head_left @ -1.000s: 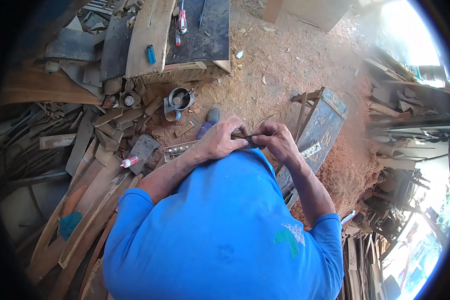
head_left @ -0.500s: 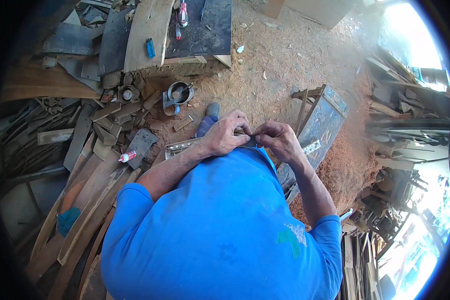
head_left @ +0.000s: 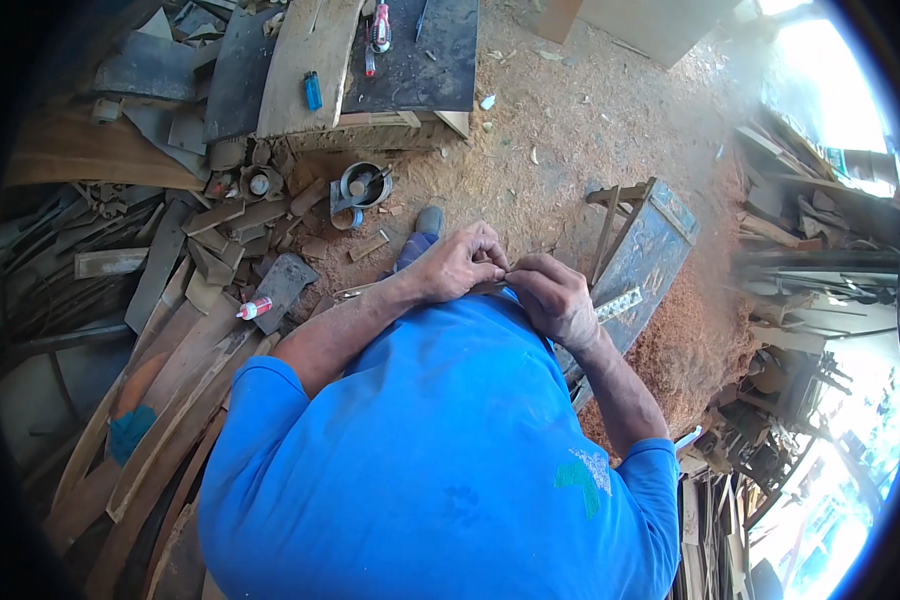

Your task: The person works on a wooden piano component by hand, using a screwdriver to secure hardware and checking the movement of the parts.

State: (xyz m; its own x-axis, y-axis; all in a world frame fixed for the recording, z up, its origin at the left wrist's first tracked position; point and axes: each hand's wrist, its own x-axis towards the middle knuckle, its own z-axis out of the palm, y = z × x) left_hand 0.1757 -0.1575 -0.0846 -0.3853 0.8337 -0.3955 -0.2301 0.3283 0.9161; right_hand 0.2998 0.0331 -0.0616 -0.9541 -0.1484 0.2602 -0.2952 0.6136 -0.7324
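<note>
My left hand [head_left: 462,262] and my right hand [head_left: 558,300] meet at the front edge of my blue shirt [head_left: 420,430]. Thumb and fingers of each are pinched, the tips almost touching. Whatever lies between them is too small or too hidden to name. Just below the fingertips a bit of brown material shows, mostly covered by the hands and shirt. To the right of my right hand, a pale strip with holes [head_left: 618,304] lies on a worn blue-grey wooden bench [head_left: 660,235].
Ahead, a worktable [head_left: 430,85] carries a screwdriver [head_left: 381,30] and a blue lighter [head_left: 313,91]. A metal pot [head_left: 378,182] stands near wood offcuts. At left, a red-and-white bottle [head_left: 254,308] rests by long planks [head_left: 175,400]. Reddish sawdust [head_left: 695,335] is heaped beside the bench.
My right hand has turned, its back now facing up more, and its fingers have closed in toward my left fingertips. The dark piece seen between the hands is now hidden.
</note>
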